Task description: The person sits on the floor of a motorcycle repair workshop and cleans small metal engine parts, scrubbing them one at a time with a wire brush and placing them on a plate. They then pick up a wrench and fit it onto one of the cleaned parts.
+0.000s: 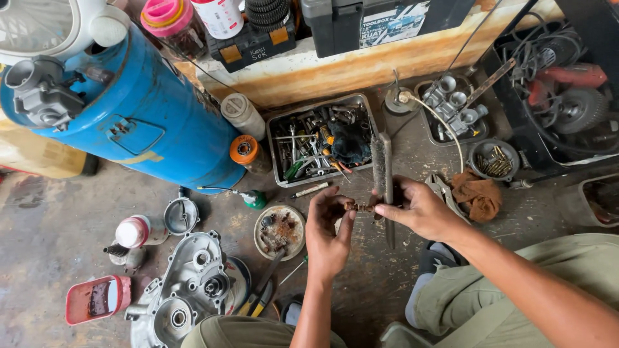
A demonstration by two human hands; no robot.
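Left hand [327,232], right hand [416,207] on perhaps a bolt [361,207], bare floor [51,225] leftward.

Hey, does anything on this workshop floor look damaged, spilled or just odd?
The small bolt-like part pinched between the left hand and right hand looks rusty brown. The wire brush lies right behind it. The blue tank lies on its side, and the round dish holds grimy debris. Nothing looks spilled.

A blue cylinder tank [148,122] lies on the stained floor [58,225] beside a metal tray of tools [320,138]. A grey engine cover [187,290] sits near a red container [97,299], and a brown rag [477,193] lies right.
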